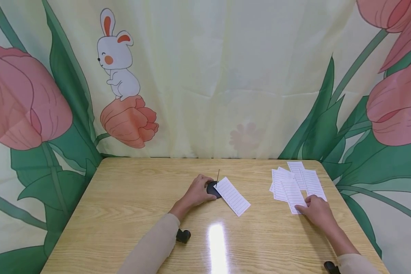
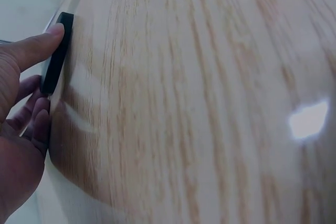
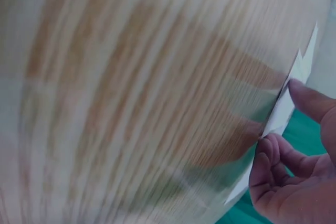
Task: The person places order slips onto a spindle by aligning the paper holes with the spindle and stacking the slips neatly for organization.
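Note:
Near the middle of the table stands a bill spike with a round black base (image 1: 212,191) and a thin upright rod (image 1: 218,176). My left hand (image 1: 196,191) grips that base at its edge, thumb on the near side and fingers on the far side, as the left wrist view of the base (image 2: 58,53) also shows. A printed white paper slip (image 1: 233,198) is at the rod, slanting down to the right across the base's edge. Over to the right, my right hand (image 1: 317,211) pinches the near end of another lined slip (image 1: 292,193) between thumb and fingers.
Several more printed slips (image 1: 314,183) lie overlapping around the one in my right hand, toward the table's back right corner. A curtain (image 1: 205,83) with tulips and a rabbit hangs behind the wooden table (image 1: 130,198). Light glares off the tabletop in front.

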Tool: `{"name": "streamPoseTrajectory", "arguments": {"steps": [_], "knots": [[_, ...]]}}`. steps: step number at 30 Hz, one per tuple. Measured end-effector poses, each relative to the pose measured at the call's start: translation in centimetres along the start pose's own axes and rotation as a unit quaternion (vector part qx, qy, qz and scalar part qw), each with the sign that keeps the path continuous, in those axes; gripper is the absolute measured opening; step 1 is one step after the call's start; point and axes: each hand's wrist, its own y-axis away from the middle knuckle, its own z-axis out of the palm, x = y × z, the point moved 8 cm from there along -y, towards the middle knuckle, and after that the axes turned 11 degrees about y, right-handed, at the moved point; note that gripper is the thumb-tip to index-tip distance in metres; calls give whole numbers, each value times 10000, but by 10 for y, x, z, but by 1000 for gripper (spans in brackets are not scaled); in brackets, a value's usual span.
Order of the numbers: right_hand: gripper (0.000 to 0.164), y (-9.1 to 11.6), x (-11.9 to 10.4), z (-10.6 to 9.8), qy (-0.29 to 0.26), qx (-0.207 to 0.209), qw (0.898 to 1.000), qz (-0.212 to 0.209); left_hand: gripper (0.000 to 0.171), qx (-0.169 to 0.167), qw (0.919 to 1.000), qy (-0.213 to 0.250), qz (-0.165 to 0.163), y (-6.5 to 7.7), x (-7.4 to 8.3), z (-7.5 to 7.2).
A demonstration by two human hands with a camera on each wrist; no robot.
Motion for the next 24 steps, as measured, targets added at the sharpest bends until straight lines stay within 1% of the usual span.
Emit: {"name": "streamPoseTrajectory", "arguments": {"steps": [4, 10, 15, 18, 24], "knots": [[52, 0, 0, 1, -33, -121, 9999, 91, 64, 23, 10000, -26, -89, 0, -1, 1], [57, -2, 3, 2, -289, -332, 9986, 279, 64, 42, 9999, 45, -82, 0, -2, 2], [63, -7, 4, 4, -312, -439, 9983, 234, 64, 48, 10000, 26, 3, -1, -3, 1], [63, -8, 4, 3, -268, -472, 9983, 196, 65, 57, 10000, 4, 45, -1, -3, 1], [57, -9, 3, 4, -451, -598, 9966, 334, 65, 39, 10000, 61, -20, 0, -3, 1]]}}
